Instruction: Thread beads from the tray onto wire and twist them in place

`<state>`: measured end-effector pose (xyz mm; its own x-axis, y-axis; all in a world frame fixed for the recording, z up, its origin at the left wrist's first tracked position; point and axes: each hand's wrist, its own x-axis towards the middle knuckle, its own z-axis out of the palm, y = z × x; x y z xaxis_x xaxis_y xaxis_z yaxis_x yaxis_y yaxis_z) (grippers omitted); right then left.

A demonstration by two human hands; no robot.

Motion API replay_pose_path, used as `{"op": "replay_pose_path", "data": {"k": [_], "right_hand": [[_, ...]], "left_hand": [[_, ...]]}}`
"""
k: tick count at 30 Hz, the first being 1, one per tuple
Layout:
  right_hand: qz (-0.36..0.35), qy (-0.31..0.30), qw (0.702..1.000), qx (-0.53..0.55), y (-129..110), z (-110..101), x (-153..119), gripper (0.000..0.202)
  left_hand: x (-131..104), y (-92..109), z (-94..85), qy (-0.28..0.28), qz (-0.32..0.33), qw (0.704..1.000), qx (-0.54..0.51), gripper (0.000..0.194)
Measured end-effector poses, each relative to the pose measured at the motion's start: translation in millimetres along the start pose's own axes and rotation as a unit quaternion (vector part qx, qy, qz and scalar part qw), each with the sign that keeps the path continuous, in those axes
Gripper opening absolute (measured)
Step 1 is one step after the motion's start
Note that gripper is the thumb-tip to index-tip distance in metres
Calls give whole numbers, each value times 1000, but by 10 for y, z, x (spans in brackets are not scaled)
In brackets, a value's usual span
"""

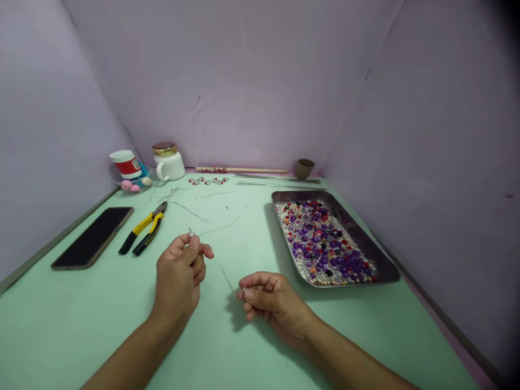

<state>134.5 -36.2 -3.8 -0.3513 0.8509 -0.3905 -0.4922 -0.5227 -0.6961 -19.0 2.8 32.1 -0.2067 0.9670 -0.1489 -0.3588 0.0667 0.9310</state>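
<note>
My left hand is closed, with thumb and index finger pinching a thin wire that has small pale beads at its upper end. A length of the wire slants down from near this hand toward the right. Beside its lower end is my right hand, its thumb and index finger pressed round a tiny whitish bead. To the right stands a metal tray holding purple, red, black, clear and pearly beads. Both hands are raised over the pale green table.
Yellow-black pliers and a phone lie left. Loose wires, beaded pieces, a beaded stick and wire lengths lie farther back. A white jar, a bowl and a brown cup stand behind.
</note>
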Motion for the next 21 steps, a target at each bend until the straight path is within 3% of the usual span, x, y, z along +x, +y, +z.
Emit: {"op": "replay_pose_path", "data": {"k": [21], "right_hand": [[30,-3,995,98,12,71,-84,27]], "left_hand": [[-107,39,47,16,67,998,2,12]]}}
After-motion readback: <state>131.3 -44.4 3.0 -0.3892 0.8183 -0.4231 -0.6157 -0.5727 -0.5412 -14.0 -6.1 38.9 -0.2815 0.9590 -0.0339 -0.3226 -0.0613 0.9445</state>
